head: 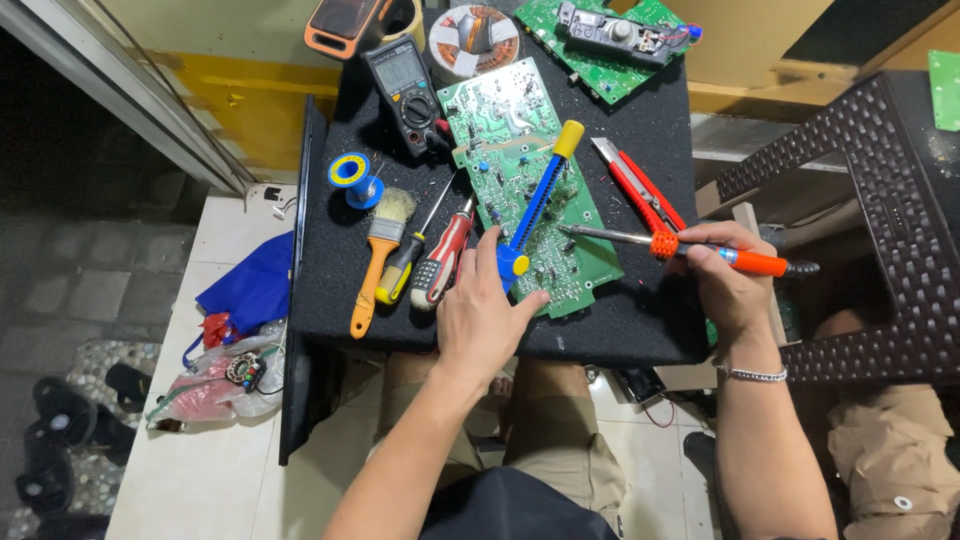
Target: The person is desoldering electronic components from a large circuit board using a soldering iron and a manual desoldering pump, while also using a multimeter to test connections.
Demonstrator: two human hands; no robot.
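A green circuit board (510,140) lies on a black mat (640,320) across my lap. My left hand (482,312) grips the lower end of a blue desoldering pump with a yellow plunger (543,186), which lies angled over the board. My right hand (728,280) holds an orange-handled soldering iron (690,247) like a pen, its metal tip resting on the board's right edge near the pump.
Left of the board lie a red screwdriver (444,262), a yellow-black screwdriver (405,265), an orange brush (378,255) and a blue solder spool (352,176). A multimeter (404,85), a red utility knife (640,185) and a second green board (600,40) sit around. A dark woven stool (880,200) stands right.
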